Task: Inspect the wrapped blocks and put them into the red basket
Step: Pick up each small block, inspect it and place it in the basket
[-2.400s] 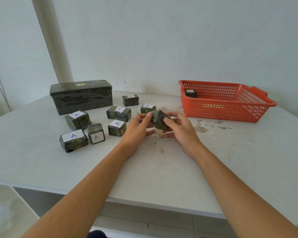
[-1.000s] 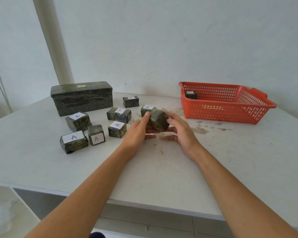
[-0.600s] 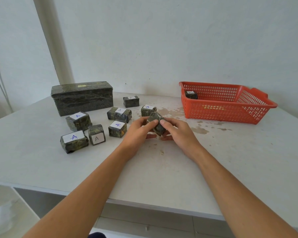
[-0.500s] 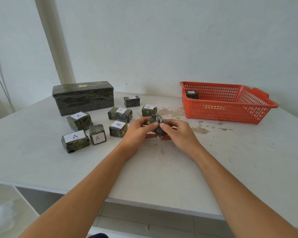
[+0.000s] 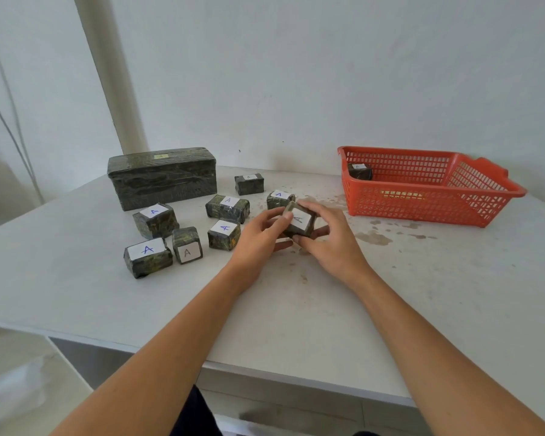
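Block (image 5: 299, 219) now turned label-up — half a second ago only dark wrap showed; left hand (image 5: 260, 236) and right hand (image 5: 329, 243) both grasp it above mid-table; inspection appears done, transfer to basket (image 5: 428, 204) at far right edge next.

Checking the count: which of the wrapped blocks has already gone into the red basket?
Only the small block in the far left corner of the red basket. One more is held in both hands; the rest sit on the table.
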